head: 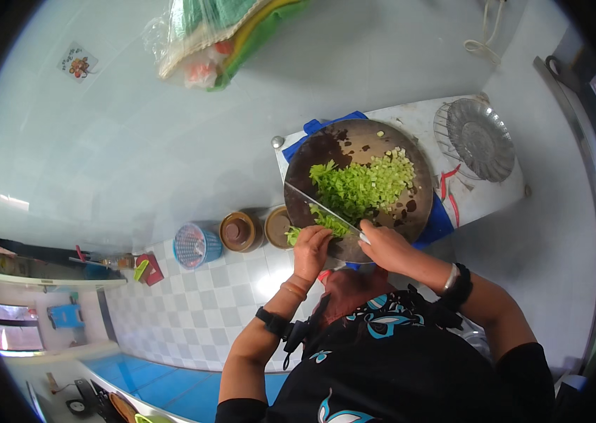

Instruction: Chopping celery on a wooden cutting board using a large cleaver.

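Note:
A round wooden chopping board [303,143] lies before me with a heap of chopped celery [366,185] on it, pale stalk bits to the right and darker leafy bits to the left. My right hand [388,246] grips the handle of a kitchen knife [324,207], its blade slanting up and left across the board, beside the heap. At the near left edge of the board, my left hand [311,251] has its fingers bunched on uncut leafy celery [336,226], close to the blade. Some leaves stick out left of that hand.
The board rests over blue cloth [438,224] on a white table [475,203]. Red chillies [454,209] and ribbed glass plates [480,138] are at the right. Brown crocks [238,231] and a blue plastic basket [197,246] stand on the floor at left. A bag [213,42] hangs on the wall.

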Available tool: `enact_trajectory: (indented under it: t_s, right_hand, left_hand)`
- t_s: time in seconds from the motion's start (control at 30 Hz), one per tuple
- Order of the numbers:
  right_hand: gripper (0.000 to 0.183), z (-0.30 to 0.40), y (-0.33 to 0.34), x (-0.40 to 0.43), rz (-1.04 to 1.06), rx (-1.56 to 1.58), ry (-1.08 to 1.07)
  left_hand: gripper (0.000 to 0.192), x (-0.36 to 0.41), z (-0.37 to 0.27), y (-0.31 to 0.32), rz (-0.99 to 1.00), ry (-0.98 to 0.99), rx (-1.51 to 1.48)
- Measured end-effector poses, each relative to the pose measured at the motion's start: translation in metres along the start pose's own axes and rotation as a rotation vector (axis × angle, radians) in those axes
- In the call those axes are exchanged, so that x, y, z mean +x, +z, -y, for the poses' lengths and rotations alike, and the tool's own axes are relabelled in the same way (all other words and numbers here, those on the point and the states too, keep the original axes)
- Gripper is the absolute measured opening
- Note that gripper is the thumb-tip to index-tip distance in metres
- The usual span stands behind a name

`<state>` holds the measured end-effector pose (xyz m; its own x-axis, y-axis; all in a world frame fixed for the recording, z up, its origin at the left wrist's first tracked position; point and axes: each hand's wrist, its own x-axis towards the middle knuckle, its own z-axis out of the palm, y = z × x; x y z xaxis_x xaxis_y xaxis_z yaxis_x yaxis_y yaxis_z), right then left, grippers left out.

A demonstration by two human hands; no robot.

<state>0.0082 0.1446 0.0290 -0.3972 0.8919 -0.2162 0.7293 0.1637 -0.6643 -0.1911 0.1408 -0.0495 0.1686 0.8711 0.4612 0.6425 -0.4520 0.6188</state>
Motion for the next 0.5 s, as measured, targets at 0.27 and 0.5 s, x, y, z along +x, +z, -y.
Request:
enact_trajectory:
  t_s: [0.27, 0.5]
  right_hand:
    - [0.029, -0.015, 0.024, 0.028, -0.161, 0.169, -0.02]
    - [0.031, -0.033, 0.019, 0.021, -0.23, 0.279, -0.002]
  left_hand:
    - [0.023, 0.002, -0.009, -0.007, 0.037, 0.023, 0.097]
    - [0.021, 0.006, 0.002, -0.004, 0.128, 0.019, 0.153]
